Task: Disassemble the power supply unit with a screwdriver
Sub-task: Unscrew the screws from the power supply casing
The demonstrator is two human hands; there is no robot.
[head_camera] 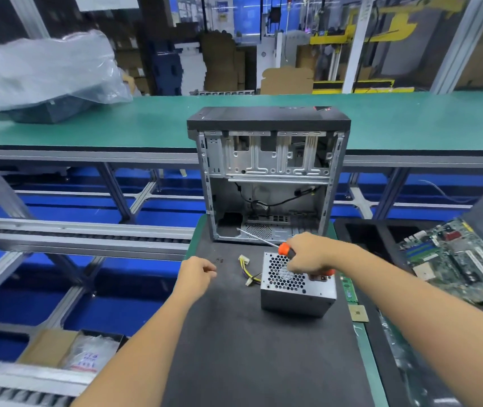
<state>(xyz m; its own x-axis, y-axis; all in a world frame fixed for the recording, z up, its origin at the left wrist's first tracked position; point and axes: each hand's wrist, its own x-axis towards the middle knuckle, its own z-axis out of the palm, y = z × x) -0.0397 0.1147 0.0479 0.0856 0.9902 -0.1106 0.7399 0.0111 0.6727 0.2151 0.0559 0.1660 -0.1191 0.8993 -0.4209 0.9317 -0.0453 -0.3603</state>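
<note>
A grey metal power supply unit (297, 292) stands on the dark mat (234, 333), its honeycomb fan grille facing up. Yellow and black cables with white connectors (247, 270) trail from its left side. My right hand (312, 254) hovers over the grille and grips a screwdriver (285, 249) with an orange and black handle; the thin shaft points up-left toward the case. My left hand (196, 274) floats above the mat to the left of the unit, fingers loosely curled, holding nothing. Two small dark screws (219, 260) lie on the mat near it.
An open, emptied computer case (268, 171) stands upright just behind the unit. A green motherboard (457, 257) lies on a dark tray at the right. A RAM stick (349, 289) and a CPU chip (358, 313) rest by the mat's right edge. Conveyor rails run left.
</note>
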